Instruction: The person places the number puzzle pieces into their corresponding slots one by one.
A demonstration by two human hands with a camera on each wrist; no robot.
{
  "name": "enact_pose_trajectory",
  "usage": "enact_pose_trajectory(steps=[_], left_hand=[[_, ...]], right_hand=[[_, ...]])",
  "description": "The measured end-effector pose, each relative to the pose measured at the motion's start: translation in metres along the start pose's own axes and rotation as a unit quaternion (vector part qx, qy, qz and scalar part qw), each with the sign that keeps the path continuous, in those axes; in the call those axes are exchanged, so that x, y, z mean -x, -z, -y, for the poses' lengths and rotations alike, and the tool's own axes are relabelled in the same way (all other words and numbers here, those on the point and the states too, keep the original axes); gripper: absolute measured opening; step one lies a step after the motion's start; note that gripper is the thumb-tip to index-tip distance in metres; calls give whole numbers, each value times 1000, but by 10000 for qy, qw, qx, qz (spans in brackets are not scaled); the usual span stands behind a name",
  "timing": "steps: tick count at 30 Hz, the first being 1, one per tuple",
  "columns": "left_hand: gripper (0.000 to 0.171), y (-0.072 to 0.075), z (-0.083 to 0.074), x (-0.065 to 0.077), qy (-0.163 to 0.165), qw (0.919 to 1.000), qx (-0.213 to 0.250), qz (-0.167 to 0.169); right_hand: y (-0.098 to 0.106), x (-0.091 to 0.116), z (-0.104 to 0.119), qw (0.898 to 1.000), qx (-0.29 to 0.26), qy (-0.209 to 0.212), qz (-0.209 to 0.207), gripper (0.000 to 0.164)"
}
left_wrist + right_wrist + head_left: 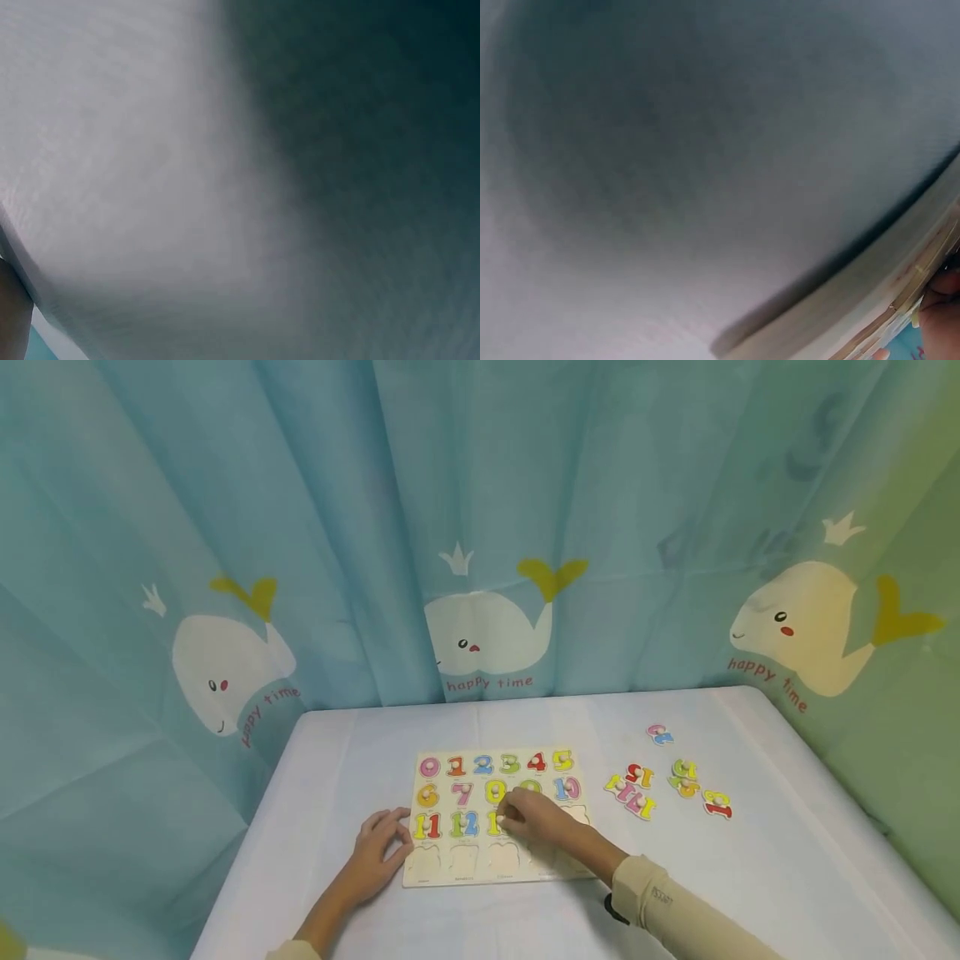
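A wooden number puzzle board lies on the table, with colourful number pieces in its upper rows and bare recesses along the bottom row. My right hand is over the third row, thumb and fingertips pinching a yellow number piece. A yellow 1 shows on that piece; the rest is hidden under the fingers. In the right wrist view, the fingers are at the board's edge. My left hand rests at the board's left edge, fingers loosely bent, holding nothing. The left wrist view shows mostly blurred cloth.
Several loose number pieces lie right of the board, among them a red 15, a pink and blue piece and a yellow and red piece. Some overlap. Behind the white-covered table hangs a blue whale-print curtain.
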State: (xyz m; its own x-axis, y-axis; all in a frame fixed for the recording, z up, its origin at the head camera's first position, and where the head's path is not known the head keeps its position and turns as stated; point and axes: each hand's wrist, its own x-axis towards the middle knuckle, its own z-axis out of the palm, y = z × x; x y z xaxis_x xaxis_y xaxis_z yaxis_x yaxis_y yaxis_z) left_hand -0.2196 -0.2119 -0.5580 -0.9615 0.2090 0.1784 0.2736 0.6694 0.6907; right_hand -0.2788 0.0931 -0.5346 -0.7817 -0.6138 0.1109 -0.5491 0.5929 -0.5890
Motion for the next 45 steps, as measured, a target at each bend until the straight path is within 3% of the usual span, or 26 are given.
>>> enact_pose_trajectory(steps=[10,16,20,25,30,36,45], left_hand=[[20,-11,3,15,215,9996,59,164],[25,-13,4,9,-298,9986,-437,-85],[34,-10,5,10,-550,9947,-779,-383],[34,-6,8,11,-631,9943,-710,-487],[33,1,8,4,-496,9967,-567,-310],[33,6,6,-2,-256,9987,-434,-51],[31,2,7,1,-606,9974,-295,-265]], right_hand=[[-6,19,-1,9985,-285,-344,328,15],[6,29,-8,9969,-235,-734,126,17],[17,33,-15,9991,9,-408,-113,16],[37,44,-28,9981,123,-202,-569,16],[61,60,-45,9938,129,-539,-960,15],[81,81,-59,9864,227,-1195,-1105,16],[102,114,-81,9678,440,-1794,-1711,9]])
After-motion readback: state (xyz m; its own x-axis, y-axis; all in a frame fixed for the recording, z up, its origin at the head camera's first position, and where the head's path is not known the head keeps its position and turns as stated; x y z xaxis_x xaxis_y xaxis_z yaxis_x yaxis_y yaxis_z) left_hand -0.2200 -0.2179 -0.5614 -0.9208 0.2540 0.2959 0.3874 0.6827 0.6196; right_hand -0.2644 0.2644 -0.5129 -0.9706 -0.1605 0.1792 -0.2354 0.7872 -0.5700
